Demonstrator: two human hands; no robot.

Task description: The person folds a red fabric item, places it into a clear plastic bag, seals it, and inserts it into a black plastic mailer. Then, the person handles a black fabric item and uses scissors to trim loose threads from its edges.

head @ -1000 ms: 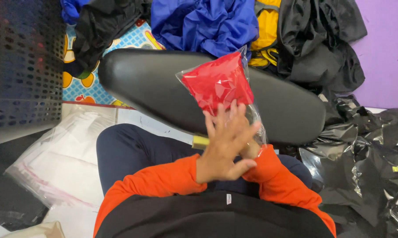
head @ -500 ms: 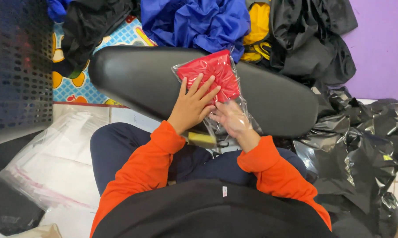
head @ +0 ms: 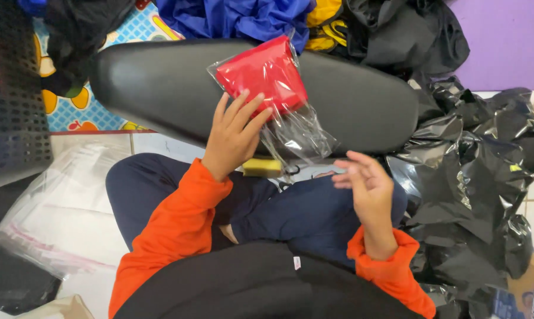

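Note:
A folded red garment in a clear plastic bag (head: 264, 74) lies on a long black padded seat (head: 160, 82). My left hand (head: 231, 133) rests flat on the bag's near edge, fingers spread, pressing it onto the seat. The bag's loose clear end (head: 299, 133) hangs toward my lap. My right hand (head: 364, 183) hovers open above my knee, holding nothing, a little to the right of the bag's end. A small yellow block (head: 262, 167) sits just under the left hand. I wear orange sleeves and dark blue trousers.
A heap of blue (head: 237, 15), yellow (head: 326, 26) and black clothes (head: 403, 32) lies beyond the seat. Crumpled black plastic bags (head: 485, 177) fill the right. Clear plastic bags (head: 54, 212) lie on the floor at left, beside a dark perforated crate (head: 13, 88).
The right hand has let go of the bag's end and drawn back over my knee. The left hand slid down to the bag's near edge. The bag now lies flat on the seat.

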